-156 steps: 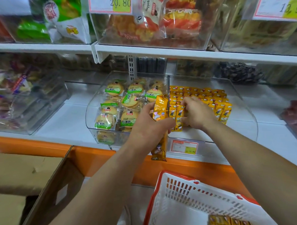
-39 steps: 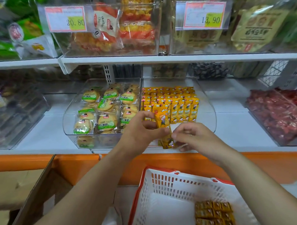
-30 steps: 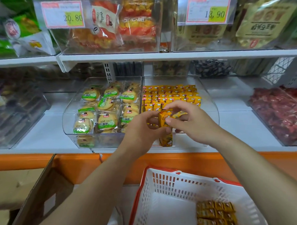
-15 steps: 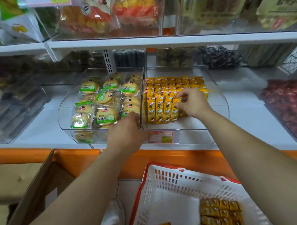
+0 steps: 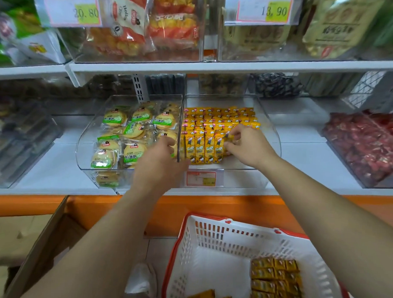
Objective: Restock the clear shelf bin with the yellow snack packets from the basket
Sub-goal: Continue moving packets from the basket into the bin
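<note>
The clear shelf bin [image 5: 272, 138] holds rows of yellow snack packets [image 5: 200, 146], standing upright at its left side. My right hand [image 5: 246, 148] reaches into the bin and pinches the yellow packet [image 5: 225, 142] at the right end of the front row. My left hand [image 5: 161, 163] rests at the bin's front by the divider wall with nothing visible in it. Below, a white basket with a red rim [image 5: 232, 237] holds more yellow packets [image 5: 275, 281] in its right corner.
A neighbouring clear bin of round green-labelled biscuits [image 5: 129, 133] stands to the left. A bin of red sweets [image 5: 369, 146] is to the right. An upper shelf [image 5: 216, 66] overhangs. An open cardboard box [image 5: 43, 243] sits at the lower left, by my shoe [image 5: 142, 280].
My left hand held a strip of yellow packets in front of the bin. My right hand took packets into the front row, and my left hand dropped to the bin's front without them.
</note>
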